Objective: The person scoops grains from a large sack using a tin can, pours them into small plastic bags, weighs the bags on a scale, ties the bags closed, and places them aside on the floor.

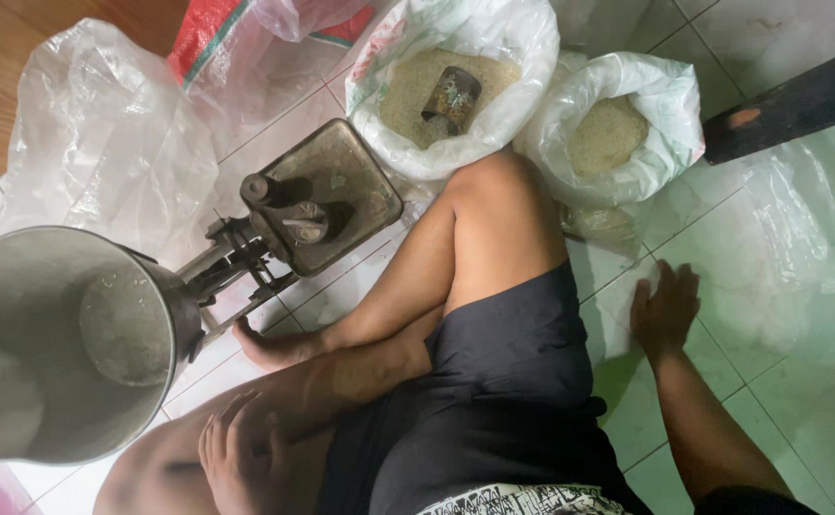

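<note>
One head-worn camera looks steeply down, close over the tiled floor [799, 401].

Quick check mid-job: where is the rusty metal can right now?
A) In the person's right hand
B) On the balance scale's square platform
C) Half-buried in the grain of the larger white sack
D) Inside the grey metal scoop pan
C: the rusty metal can lies in the grain of the larger white sack, while the right hand rests flat on the tiled floor.

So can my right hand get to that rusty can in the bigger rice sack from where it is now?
Probably yes, with a stretch. The right hand lies flat on the floor, holding nothing. The can sits exposed on the grain in the open sack. The raised knee and smaller sack stand between.
</note>
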